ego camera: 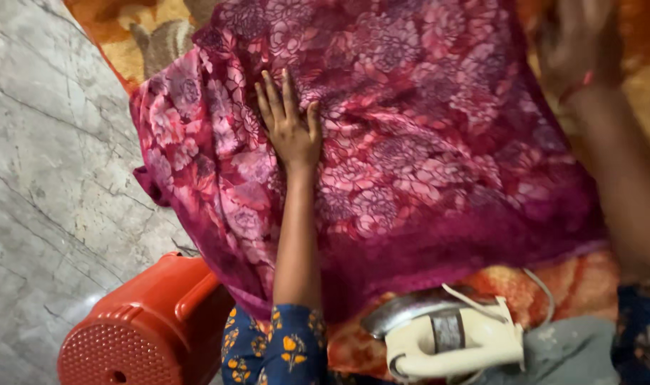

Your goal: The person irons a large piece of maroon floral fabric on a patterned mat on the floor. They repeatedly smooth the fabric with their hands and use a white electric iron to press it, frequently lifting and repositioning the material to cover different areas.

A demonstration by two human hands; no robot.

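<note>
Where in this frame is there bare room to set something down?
Bare grey marble floor lies left of the floral cloth and above the red stool. The cloth is crowded: left hand flat on it, right hand at its far corner, iron below.

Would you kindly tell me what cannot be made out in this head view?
- Right hand: blurred, cut by the top edge; its grip is unclear.
- Iron: soleplate mostly hidden by its body.
- Red stool: cut off by the bottom edge.
- Surface beneath the floral cloth: covered, also under the left hand.
</note>
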